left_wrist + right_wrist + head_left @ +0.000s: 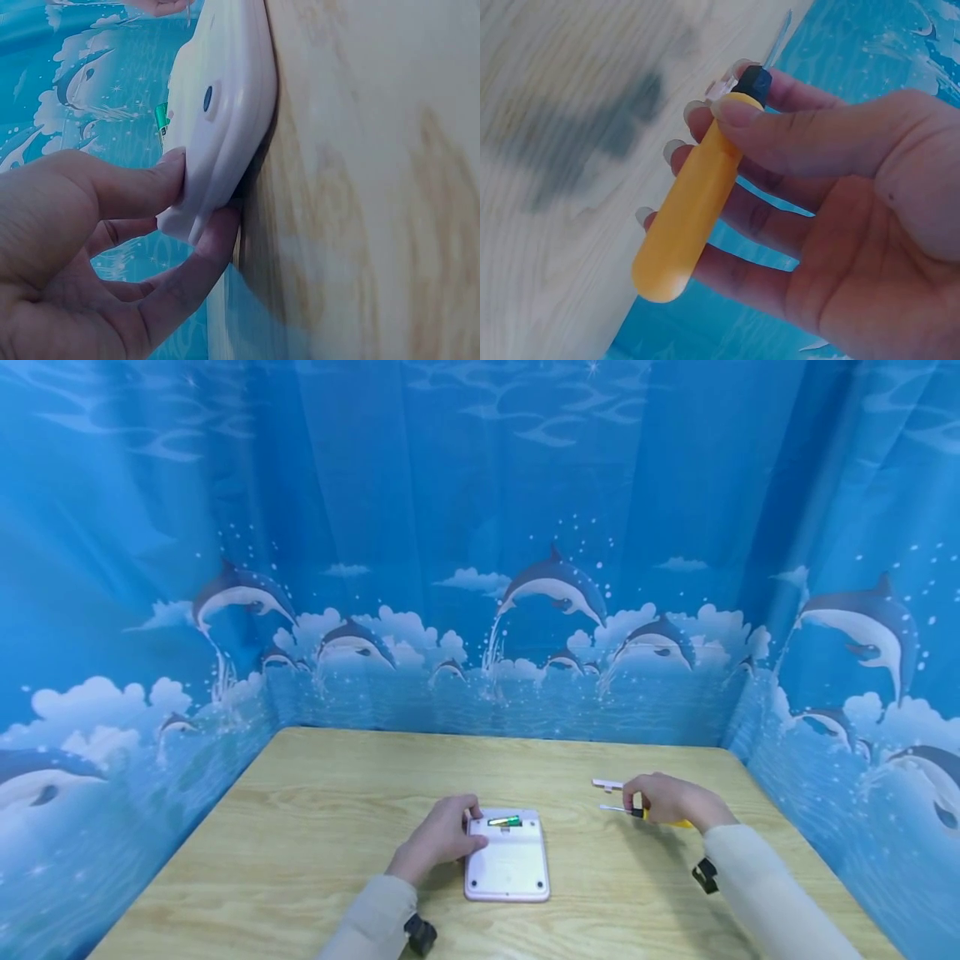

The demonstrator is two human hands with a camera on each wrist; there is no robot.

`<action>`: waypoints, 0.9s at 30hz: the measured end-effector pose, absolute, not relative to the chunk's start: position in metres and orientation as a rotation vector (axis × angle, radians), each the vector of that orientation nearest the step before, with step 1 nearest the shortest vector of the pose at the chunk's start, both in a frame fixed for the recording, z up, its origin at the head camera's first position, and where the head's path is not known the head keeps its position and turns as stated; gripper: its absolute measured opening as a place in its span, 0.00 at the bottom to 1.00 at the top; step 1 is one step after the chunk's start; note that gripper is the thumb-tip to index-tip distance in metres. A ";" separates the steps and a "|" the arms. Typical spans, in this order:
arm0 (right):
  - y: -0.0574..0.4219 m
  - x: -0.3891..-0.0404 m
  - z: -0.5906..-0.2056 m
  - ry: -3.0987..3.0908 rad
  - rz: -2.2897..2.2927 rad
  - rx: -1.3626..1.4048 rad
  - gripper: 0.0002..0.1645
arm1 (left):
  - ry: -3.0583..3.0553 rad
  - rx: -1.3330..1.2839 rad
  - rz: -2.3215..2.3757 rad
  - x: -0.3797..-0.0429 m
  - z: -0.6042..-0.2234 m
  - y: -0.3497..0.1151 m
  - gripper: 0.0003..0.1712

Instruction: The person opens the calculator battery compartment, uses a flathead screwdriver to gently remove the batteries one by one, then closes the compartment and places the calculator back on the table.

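Note:
A pale pink calculator (506,860) lies back side up on the table, with dark round feet at its corners. Its battery compartment is uncovered, and a green battery (505,822) shows in it. My left hand (442,832) grips the calculator's upper left edge, thumb on the back and a finger underneath, as the left wrist view shows. Off to the right, my right hand (671,799) holds a screwdriver (694,210) between thumb and fingers. It has a yellow handle, a black collar and a metal shaft pointing left in the head view.
A small pink battery cover (607,784) lies just beyond the screwdriver's shaft, beside the right hand. The wood-grain table (360,777) is enclosed at the back and sides by a blue dolphin-print curtain (465,527).

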State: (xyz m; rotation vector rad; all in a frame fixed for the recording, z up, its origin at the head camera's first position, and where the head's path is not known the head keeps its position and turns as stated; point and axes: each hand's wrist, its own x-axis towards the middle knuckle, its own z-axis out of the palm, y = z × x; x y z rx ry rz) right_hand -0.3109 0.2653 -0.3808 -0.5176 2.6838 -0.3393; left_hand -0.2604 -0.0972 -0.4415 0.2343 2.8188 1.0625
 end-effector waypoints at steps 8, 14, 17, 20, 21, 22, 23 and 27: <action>0.282 -0.313 -0.388 2.712 -0.351 -0.510 0.25 | 2.809 0.215 1.072 -0.260 -0.442 -0.097 0.14; 0.292 -0.314 -0.391 2.718 -0.340 -0.485 0.22 | 2.805 0.216 1.073 -0.260 -0.442 -0.097 0.14; 0.296 -0.314 -0.391 2.715 -0.362 -0.477 0.23 | 2.804 0.215 1.077 -0.259 -0.442 -0.097 0.14; 0.300 -0.313 -0.390 2.717 -0.365 -0.479 0.24 | 2.803 0.213 1.084 -0.260 -0.441 -0.097 0.14; 0.302 -0.313 -0.390 2.719 -0.367 -0.472 0.24 | 2.802 0.212 1.087 -0.260 -0.441 -0.097 0.14; 0.304 -0.313 -0.390 2.723 -0.358 -0.476 0.23 | 2.801 0.212 1.089 -0.260 -0.441 -0.097 0.15; 0.306 -0.313 -0.390 2.726 -0.353 -0.479 0.22 | 2.800 0.213 1.091 -0.260 -0.441 -0.097 0.15; 0.314 -0.313 -0.392 2.728 -0.352 -0.465 0.23 | 2.801 0.211 1.090 -0.260 -0.441 -0.097 0.15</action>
